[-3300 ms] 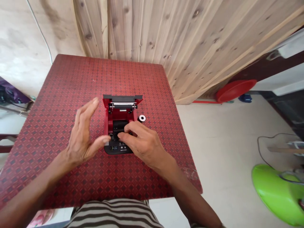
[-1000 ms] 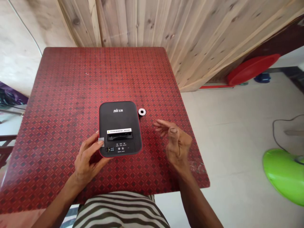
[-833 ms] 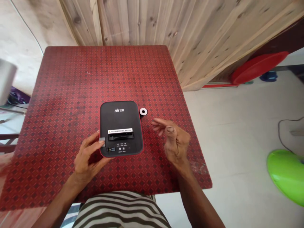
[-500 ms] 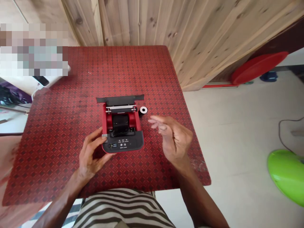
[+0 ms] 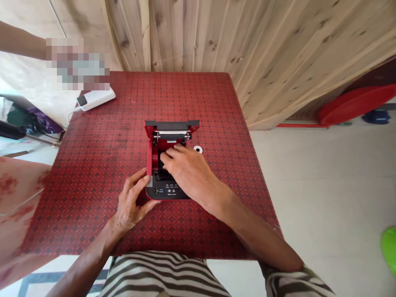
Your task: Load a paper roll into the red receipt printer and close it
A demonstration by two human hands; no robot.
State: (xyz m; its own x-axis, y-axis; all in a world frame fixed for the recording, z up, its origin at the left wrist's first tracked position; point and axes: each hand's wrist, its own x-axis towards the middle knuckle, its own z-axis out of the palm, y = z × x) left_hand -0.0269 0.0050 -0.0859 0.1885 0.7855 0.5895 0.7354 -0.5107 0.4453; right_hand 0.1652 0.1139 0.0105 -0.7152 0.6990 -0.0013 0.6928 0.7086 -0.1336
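A small red and black receipt printer (image 5: 149,159) sits on the table with its lid (image 5: 172,125) raised, roller and metal bar showing. My left hand (image 5: 131,200) grips its front left corner, thumb on the grey latch (image 5: 149,181) and fingers along the side. Across the paper compartment lies my right hand (image 5: 188,171), its fingers curled down into it on a black roll (image 5: 161,153). The fingertips and most of that roll are hidden. Beside the printer's right side stands a second, small black roll (image 5: 198,149) with a white ringed end.
The red patterned table (image 5: 108,173) meets a wooden plank wall (image 5: 192,33). A white device with a cable (image 5: 97,99) lies at the far left corner, near another person's arm (image 5: 23,39) and a blurred-out patch. A red basin (image 5: 355,105) leans beyond the right edge.
The printer lid, shut a second ago, is now up. My right hand has moved left from beside the printer into its compartment. Another person's arm and a white device have appeared at the far left.
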